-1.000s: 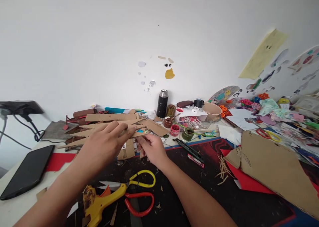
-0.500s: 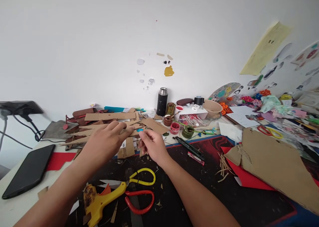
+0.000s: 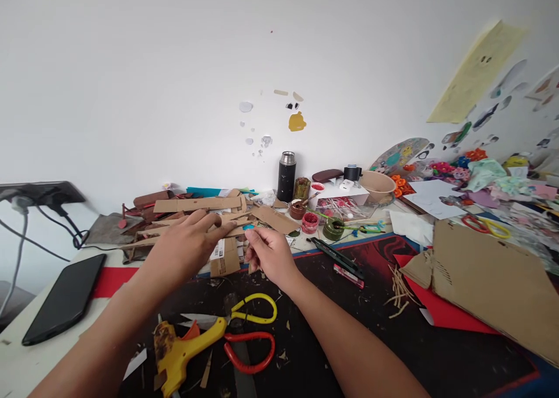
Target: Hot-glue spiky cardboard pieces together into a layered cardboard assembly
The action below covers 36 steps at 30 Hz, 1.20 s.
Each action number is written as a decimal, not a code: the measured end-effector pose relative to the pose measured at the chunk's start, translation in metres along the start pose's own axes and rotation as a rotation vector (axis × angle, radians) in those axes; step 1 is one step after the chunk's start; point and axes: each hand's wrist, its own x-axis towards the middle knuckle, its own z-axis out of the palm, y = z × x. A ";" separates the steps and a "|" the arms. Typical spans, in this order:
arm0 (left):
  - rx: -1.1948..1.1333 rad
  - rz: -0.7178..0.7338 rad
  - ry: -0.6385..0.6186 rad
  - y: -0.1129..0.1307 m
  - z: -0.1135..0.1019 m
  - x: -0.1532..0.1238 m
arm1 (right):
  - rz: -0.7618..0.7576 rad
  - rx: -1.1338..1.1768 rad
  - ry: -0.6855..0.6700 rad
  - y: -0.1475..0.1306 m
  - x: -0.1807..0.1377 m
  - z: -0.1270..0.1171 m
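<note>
My left hand (image 3: 187, 243) is held over the heap of cardboard scraps, its fingers bent together and pointing right. Whatever they pinch, if anything, is hidden. Close beside it, my right hand (image 3: 271, 255) is closed, thumb pressed against curled fingers; anything between them is too small to make out. Under and behind the hands lie cardboard strips (image 3: 196, 204) and a printed cardboard piece (image 3: 226, 261). Nearer to me, scissors with one yellow and one red handle (image 3: 251, 351) lie partly open beside a yellow glue gun (image 3: 179, 354) on the dark mat.
A black phone (image 3: 65, 299) lies at left, near a power strip (image 3: 43, 193). Behind stand a black flask (image 3: 286, 176) and paint jars (image 3: 310, 223). Rightward are a green cutter (image 3: 336, 257), thin brown strips (image 3: 399, 293) and a large cardboard sheet (image 3: 489, 281) over red paper.
The view has shifted slightly, so most things on the table appear a little further right. Both hands keep nearly the same pose, close together.
</note>
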 end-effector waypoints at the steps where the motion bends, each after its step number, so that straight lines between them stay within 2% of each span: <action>1: -0.003 -0.007 0.005 -0.001 0.000 0.000 | -0.001 -0.001 0.000 0.000 0.000 0.000; 4: -0.062 -0.040 0.041 -0.007 0.002 -0.002 | -0.005 0.003 0.019 0.001 0.002 -0.001; 7: -0.232 -0.119 0.148 -0.013 0.001 -0.002 | -0.001 0.015 0.033 0.000 0.002 -0.001; 10: -0.550 -0.244 0.213 -0.015 -0.004 -0.001 | -0.010 0.003 0.019 -0.001 0.001 0.000; 15: -1.218 -0.587 0.152 -0.010 -0.016 -0.001 | -0.035 -0.060 -0.003 -0.004 -0.003 0.002; 19: -1.618 -0.700 0.238 -0.011 -0.017 0.001 | -0.035 -0.064 -0.016 -0.003 -0.003 0.003; 27: -1.816 -0.759 0.397 -0.009 -0.002 0.008 | -0.053 -0.056 -0.078 -0.005 -0.007 0.005; 30: -1.883 -0.778 0.432 -0.002 0.006 0.011 | -0.168 -0.249 -0.082 -0.006 -0.011 0.006; 33: -1.955 -0.766 0.374 0.006 0.012 0.013 | -0.336 -0.665 -0.022 -0.005 -0.014 0.007; 36: -1.966 -0.766 0.338 0.011 0.014 0.014 | -0.406 -0.991 -0.034 -0.003 -0.015 0.010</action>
